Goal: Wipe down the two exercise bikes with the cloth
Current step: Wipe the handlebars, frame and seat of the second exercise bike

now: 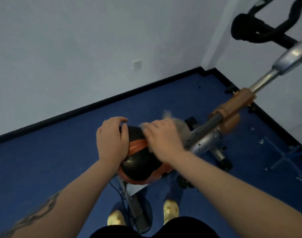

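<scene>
An exercise bike with an orange frame (232,109) and silver posts stands on the blue floor in front of me. Its black and orange saddle (138,162) is right below my hands. My left hand (112,140) grips the left side of the saddle near its nose, fingers curled over the edge. My right hand (164,136) presses a grey cloth (181,124) onto the saddle's front, blurred by motion; most of the cloth is hidden under the hand. The black handlebars (260,31) are at the top right.
A pale wall with a socket (137,65) and black skirting runs behind the bike. A light blue metal stand (284,155) lies on the floor at the right. My feet in pale shoes (170,210) straddle the bike's rear base bar (138,213).
</scene>
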